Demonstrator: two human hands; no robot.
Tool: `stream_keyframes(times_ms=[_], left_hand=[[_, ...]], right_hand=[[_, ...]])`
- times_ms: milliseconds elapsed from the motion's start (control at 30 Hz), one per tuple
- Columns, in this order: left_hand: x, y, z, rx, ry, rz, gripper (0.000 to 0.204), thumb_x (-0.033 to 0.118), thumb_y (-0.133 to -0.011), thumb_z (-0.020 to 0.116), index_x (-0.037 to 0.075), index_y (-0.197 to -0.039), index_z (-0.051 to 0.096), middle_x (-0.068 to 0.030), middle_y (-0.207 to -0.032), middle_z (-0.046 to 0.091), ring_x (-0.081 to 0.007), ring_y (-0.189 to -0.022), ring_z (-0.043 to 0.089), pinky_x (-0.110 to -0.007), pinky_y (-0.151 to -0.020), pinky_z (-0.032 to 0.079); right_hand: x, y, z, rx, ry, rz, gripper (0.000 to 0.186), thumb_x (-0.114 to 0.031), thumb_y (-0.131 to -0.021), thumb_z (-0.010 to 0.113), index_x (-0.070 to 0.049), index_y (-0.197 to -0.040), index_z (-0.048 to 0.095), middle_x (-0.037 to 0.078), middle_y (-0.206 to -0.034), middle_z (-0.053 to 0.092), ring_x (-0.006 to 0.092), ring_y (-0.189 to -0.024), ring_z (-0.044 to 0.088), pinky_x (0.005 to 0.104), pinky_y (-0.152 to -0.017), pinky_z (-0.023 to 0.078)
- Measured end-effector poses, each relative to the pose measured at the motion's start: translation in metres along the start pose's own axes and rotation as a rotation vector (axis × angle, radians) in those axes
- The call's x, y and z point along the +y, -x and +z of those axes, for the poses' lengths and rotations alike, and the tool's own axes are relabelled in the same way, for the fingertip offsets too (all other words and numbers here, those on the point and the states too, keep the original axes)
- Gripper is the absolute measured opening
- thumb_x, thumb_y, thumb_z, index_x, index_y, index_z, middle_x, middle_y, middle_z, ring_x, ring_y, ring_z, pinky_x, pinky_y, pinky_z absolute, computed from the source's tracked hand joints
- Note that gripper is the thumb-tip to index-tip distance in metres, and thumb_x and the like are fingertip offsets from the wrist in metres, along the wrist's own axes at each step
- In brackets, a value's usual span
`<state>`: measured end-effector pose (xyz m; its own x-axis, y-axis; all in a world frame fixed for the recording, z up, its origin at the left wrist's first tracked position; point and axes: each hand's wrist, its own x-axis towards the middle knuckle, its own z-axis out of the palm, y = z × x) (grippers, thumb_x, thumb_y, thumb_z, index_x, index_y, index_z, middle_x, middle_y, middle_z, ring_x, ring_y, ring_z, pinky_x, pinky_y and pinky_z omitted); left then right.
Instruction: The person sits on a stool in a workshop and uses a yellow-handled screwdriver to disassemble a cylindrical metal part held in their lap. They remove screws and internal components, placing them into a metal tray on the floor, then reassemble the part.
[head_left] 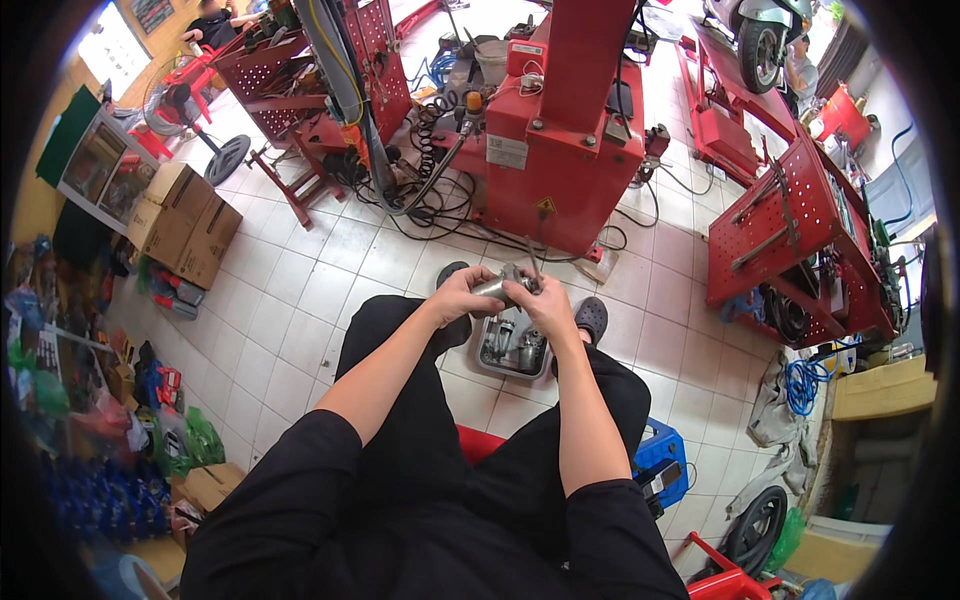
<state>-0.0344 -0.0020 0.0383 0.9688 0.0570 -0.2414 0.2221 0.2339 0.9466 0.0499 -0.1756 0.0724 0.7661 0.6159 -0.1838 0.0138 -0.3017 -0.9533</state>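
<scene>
In front of my knees, my left hand [458,298] is closed round one end of a silver cylindrical metal part [492,289]. My right hand [547,307] grips its other end. A thin rod-like tool [533,258] sticks up at the right fingers; its kind is unclear, and the fingers hide its lower end. Below both hands, a grey plastic tray [513,374] rests on the floor between my feet. Inside it lie several metal parts [528,350], partly covered by my hands.
Ahead stands a red machine base [560,190] with hoses and cables [440,205] on the tiles. A red perforated tool cart [775,235] is at right, cardboard boxes [185,225] at left. A blue case [660,465] sits beside my right leg. Another person [215,25] is far back left.
</scene>
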Motion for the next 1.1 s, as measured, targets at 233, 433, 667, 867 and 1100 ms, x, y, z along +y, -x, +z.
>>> stream_keyframes(times_ms=[233,433,667,867,1100], left_hand=[[-0.003,0.004,-0.005,-0.044,0.376,-0.282,0.033,0.034,-0.084,0.06,0.008,-0.104,0.056,-0.0067,-0.094,0.062,-0.0141,-0.076,0.061,-0.025,-0.059,0.047],[-0.015,-0.002,-0.003,-0.051,0.643,-0.418,0.034,0.039,-0.087,0.053,0.011,-0.105,0.056,-0.0066,-0.098,0.061,-0.016,-0.085,0.06,-0.027,-0.057,0.045],[-0.009,0.001,0.018,0.13,0.305,-0.203,0.056,0.02,-0.079,0.069,0.021,-0.126,0.039,-0.0025,-0.087,0.063,-0.0095,-0.05,0.052,-0.023,-0.038,0.036],[-0.011,0.008,0.007,0.1,0.2,-0.059,0.029,0.022,-0.081,0.069,0.016,-0.099,0.047,0.0021,-0.075,0.055,-0.0069,-0.052,0.051,-0.019,-0.04,0.032],[-0.01,0.009,0.01,0.037,0.224,-0.076,0.032,0.03,-0.08,0.069,0.014,-0.097,0.049,0.0002,-0.07,0.056,-0.0043,-0.049,0.048,-0.018,-0.038,0.032]], right_hand=[[0.023,-0.012,0.006,0.086,-0.059,-0.21,0.057,-0.034,-0.065,0.075,0.003,-0.106,0.061,0.015,-0.093,0.062,0.0216,-0.086,0.06,0.0306,-0.077,0.046],[0.027,-0.013,0.009,0.091,-0.135,-0.198,0.058,-0.031,-0.064,0.077,0.004,-0.107,0.06,0.014,-0.094,0.062,0.022,-0.088,0.06,0.03,-0.081,0.045],[0.057,-0.028,0.003,0.077,-0.089,-0.1,0.06,-0.033,-0.069,0.077,0.005,-0.111,0.057,0.012,-0.098,0.064,0.0176,-0.09,0.059,0.0291,-0.082,0.045],[0.018,-0.01,0.014,0.039,-0.252,0.039,0.045,-0.036,-0.078,0.07,0.003,-0.099,0.061,0.005,-0.083,0.062,0.0099,-0.074,0.055,0.0242,-0.07,0.044],[0.019,-0.011,0.013,0.195,-0.087,-0.068,0.049,-0.041,-0.075,0.069,0.004,-0.093,0.063,0.006,-0.07,0.061,0.0109,-0.064,0.053,0.0258,-0.059,0.044]])
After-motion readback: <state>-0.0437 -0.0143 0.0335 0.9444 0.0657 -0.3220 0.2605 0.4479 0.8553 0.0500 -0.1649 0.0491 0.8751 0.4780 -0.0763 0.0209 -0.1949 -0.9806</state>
